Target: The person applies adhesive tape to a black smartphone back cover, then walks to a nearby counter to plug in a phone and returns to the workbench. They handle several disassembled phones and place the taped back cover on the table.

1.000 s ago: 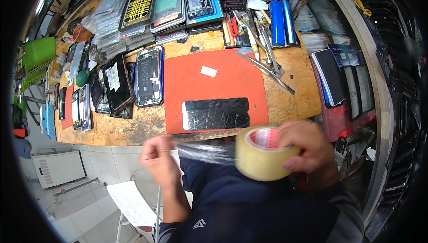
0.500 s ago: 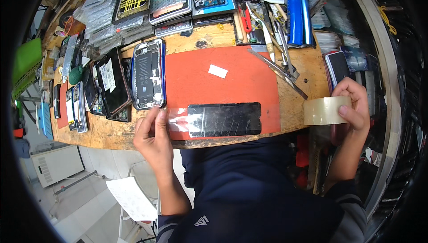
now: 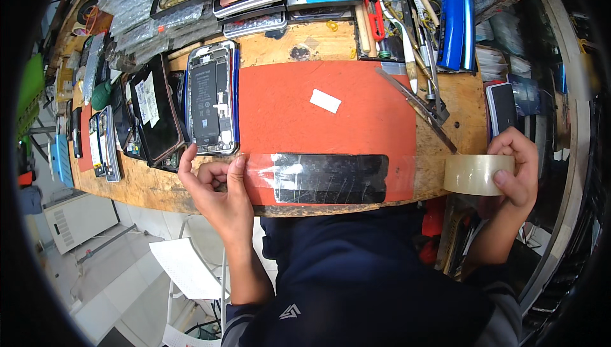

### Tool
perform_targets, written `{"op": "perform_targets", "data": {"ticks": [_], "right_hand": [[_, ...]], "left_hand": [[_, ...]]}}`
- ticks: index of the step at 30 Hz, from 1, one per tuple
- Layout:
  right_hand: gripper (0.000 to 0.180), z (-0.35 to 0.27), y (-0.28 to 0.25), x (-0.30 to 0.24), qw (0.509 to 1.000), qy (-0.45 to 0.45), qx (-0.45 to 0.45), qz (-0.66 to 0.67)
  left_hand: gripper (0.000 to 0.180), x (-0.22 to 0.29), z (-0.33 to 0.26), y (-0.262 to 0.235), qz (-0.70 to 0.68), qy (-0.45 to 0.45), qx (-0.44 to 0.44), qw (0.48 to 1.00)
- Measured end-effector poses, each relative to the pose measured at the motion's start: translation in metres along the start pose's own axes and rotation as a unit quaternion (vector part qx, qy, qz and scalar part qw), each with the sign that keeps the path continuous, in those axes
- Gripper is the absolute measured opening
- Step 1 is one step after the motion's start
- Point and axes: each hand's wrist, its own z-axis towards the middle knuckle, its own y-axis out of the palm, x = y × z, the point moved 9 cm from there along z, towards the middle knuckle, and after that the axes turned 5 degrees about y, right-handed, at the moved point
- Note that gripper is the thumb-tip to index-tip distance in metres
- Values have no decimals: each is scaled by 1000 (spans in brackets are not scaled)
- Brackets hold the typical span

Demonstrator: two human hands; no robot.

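A black phone screen panel lies lengthwise on the orange mat, near the table's front edge. Clear packing tape stretches sideways across it, with shiny creases over the panel's left part. At the tape's left end is my left hand, its thumb against curled fingers holding the tape's end while the forefinger points outward. On the right, my right hand grips the tape roll between thumb and fingers, just beyond the mat's right side. The strip's stretch next to the roll is hard to see.
An opened phone and a dark cracked-looking phone lie left of the mat. A white label rests on the mat. Metal tweezers cross its right corner. Behind are hand tools and stacked bubble-wrapped parts.
The whole view has shifted, so the bench things appear further right. My left forefinger has stretched away from the thumb. The tape still spans the panel, and the roll stays in my right hand.
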Motion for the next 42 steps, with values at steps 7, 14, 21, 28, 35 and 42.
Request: {"op": "perform_targets", "data": {"ticks": [7,14,21,28,35,42], "right_hand": [[49,1,3,-2,1000,-5,-18,-22],[50,1,1,1,999,-15,-19,-23],[50,1,4,-1,1000,-3,-19,-22],[39,1,8,-7,999,1,-36,-7],[40,2,11,-13,997,-21,-57,-38],[31,0,20,-24,992,-69,-68,-80]], "left_hand": [[71,0,1,0,34,-9,-4,999],[70,3,0,0,52,-7,-5,999],[71,32,-1,-5,313,155,21,937],[54,47,-9,-4,316,204,-46,926],[101,81,-92,92,362,292,-352,812],[110,130,-142,157,215,323,-426,817]]}}
